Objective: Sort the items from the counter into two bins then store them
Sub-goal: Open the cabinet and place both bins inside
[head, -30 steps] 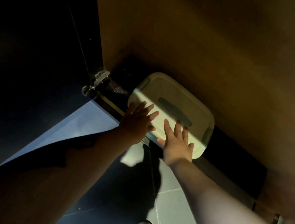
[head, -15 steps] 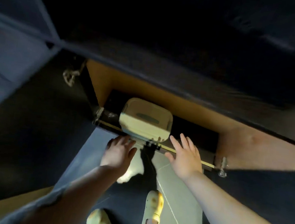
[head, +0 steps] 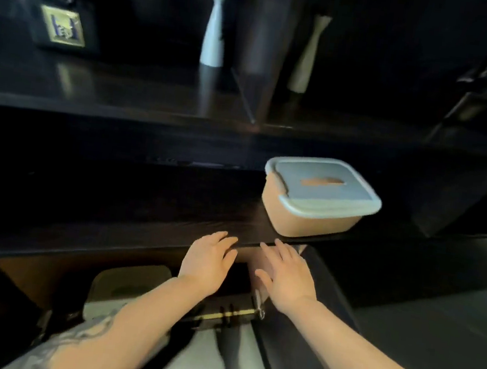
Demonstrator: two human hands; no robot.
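Observation:
An orange bin (head: 308,219) with a pale grey lid stands on the dark counter (head: 141,221) at the right, near its front edge. A second, cream-lidded bin (head: 130,283) sits low inside the open cupboard under the counter, partly hidden by my left forearm. My left hand (head: 207,260) and my right hand (head: 285,272) hover side by side at the counter's front edge, fingers spread, holding nothing. Both are below and left of the orange bin, apart from it.
A white vase (head: 214,26) and a paler vase (head: 307,55) stand on the rear shelf, with a framed picture (head: 63,26) at the left. The cupboard's hinge (head: 259,304) shows under my right hand. Pale floor (head: 200,367) lies below.
My hands let go of the cream-lidded bin in the cupboard and rose to the counter's edge. The view swung up from the cupboard to the counter and the orange bin.

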